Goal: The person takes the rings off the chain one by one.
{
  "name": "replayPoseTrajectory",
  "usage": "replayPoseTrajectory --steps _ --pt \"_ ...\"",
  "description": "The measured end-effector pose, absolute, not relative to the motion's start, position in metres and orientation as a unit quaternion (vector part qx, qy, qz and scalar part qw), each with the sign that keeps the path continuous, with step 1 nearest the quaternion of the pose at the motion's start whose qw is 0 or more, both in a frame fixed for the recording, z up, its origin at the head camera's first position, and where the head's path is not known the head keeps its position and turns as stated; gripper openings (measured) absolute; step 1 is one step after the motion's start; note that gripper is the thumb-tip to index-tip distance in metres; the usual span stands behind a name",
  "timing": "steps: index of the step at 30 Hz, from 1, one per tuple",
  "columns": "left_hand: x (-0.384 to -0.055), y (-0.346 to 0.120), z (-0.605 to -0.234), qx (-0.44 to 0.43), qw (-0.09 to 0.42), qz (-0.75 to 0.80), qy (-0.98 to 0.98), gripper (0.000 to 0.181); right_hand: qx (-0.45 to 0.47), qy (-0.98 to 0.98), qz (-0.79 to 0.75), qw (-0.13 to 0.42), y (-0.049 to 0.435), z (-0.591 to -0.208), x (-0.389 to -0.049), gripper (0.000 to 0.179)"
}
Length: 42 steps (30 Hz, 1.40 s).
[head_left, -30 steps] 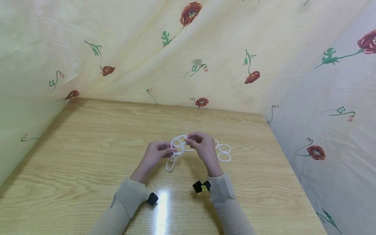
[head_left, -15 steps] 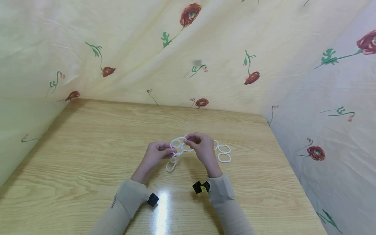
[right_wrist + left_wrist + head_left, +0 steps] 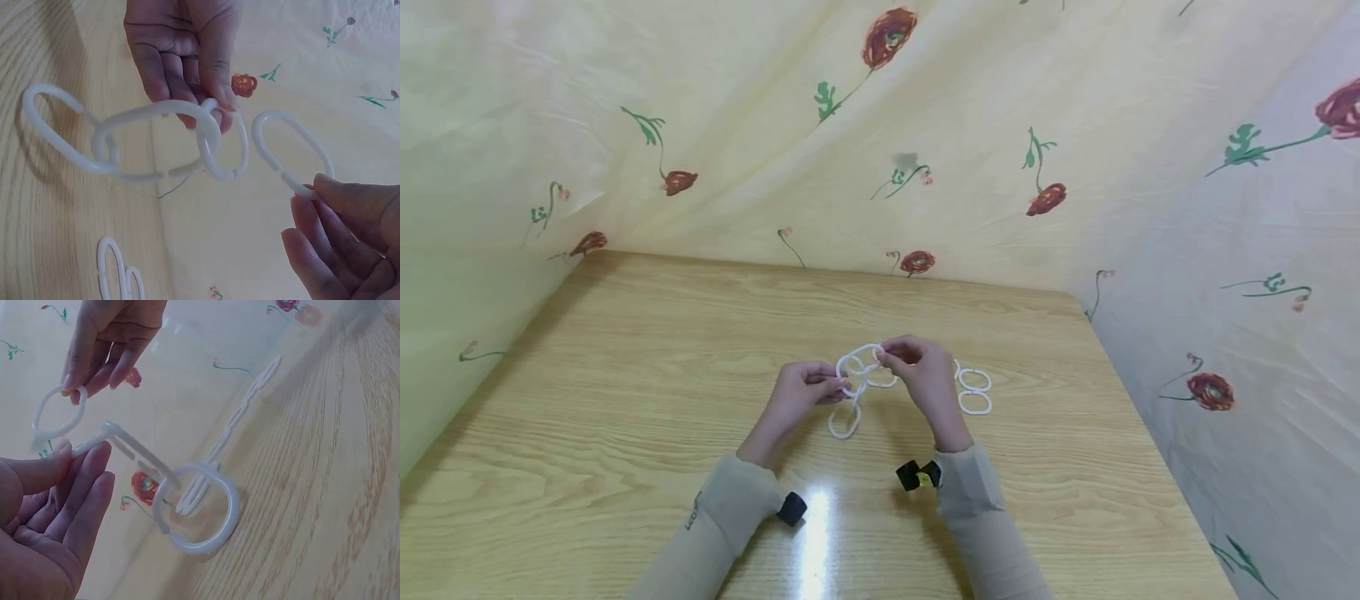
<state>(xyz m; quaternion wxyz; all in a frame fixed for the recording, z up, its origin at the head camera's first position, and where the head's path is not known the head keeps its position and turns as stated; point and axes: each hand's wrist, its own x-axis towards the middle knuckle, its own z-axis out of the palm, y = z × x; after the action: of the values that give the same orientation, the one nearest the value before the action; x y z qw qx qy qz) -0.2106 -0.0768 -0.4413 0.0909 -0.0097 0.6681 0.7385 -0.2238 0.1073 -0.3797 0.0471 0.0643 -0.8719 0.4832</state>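
Note:
My left hand [image 3: 805,390] pinches the end of a short chain of white plastic links. In the right wrist view, the held link [image 3: 243,147] passes through a middle link [image 3: 147,111], which joins a lower end link [image 3: 53,140]. My right hand [image 3: 922,375] pinches a single white link [image 3: 312,139] between thumb and fingers. That link has a small gap in its side. It is close beside the left hand's link, and in the right wrist view the two look apart. The end link [image 3: 233,512] hangs below the left fingers in the left wrist view.
Several white links lie on the wooden table [image 3: 662,358] beyond the hands. Two of them, a far link [image 3: 975,388] and a nearer link [image 3: 975,413], show right of the right hand. A flowered cloth [image 3: 760,167] rises behind the table.
The hanging end link has swung a little to the right and turned, so its loop looks wider. The right hand has shifted slightly right; both hands keep their hold.

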Motion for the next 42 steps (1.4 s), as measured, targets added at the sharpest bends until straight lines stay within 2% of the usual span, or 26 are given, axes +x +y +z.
replayPoseTrajectory --steps 6,21,42 --pt "-0.211 -0.077 -0.439 -0.022 0.096 0.735 0.671 0.016 0.056 -0.868 0.493 0.032 0.120 -0.377 -0.228 0.012" --pt "-0.212 -0.077 -0.440 0.004 0.100 0.736 0.670 0.020 0.050 -0.913 0.404 -0.013 0.161 -0.378 -0.243 0.011" --pt "-0.212 -0.079 -0.442 -0.010 0.099 0.738 0.667 0.018 -0.007 -0.940 0.332 -0.076 0.169 -0.409 -0.253 0.008"
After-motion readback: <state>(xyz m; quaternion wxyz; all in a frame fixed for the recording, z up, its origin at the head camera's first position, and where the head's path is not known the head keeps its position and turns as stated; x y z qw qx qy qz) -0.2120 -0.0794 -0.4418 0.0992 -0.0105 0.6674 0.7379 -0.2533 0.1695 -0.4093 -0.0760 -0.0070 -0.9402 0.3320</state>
